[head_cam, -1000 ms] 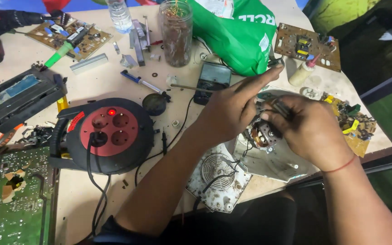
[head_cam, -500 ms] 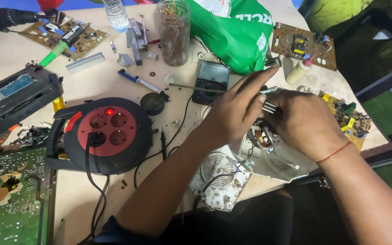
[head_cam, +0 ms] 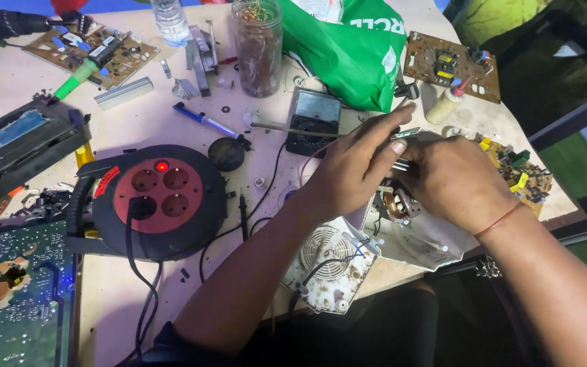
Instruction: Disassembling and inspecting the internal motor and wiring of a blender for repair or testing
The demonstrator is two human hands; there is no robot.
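An opened white appliance housing (head_cam: pixel 422 248) lies at the table's near edge, with a copper-wound motor assembly (head_cam: pixel 397 204) exposed inside. My right hand (head_cam: pixel 460 180) curls down over that assembly and grips it; its fingertips are hidden. My left hand (head_cam: pixel 354 166) reaches across from the left, forefinger stretched out. Its thumb pinches a thin metal tool (head_cam: pixel 405 132) against the right hand's knuckles. A white fan grille piece (head_cam: pixel 327 261), joined by a black wire, sits just left of the housing.
A red-and-black cable reel (head_cam: pixel 161 200) is plugged in to the left. A multimeter (head_cam: pixel 314 122), blue pen (head_cam: pixel 202 121), glass jar (head_cam: pixel 258 44) and green bag (head_cam: pixel 354 54) lie behind the hands. Circuit boards (head_cam: pixel 450 64) (head_cam: pixel 518 170) (head_cam: pixel 15 299) ring the table.
My left hand has slid right over the right hand, with its fingers now stretched out. My right hand has lowered onto the motor assembly and covers more of it.
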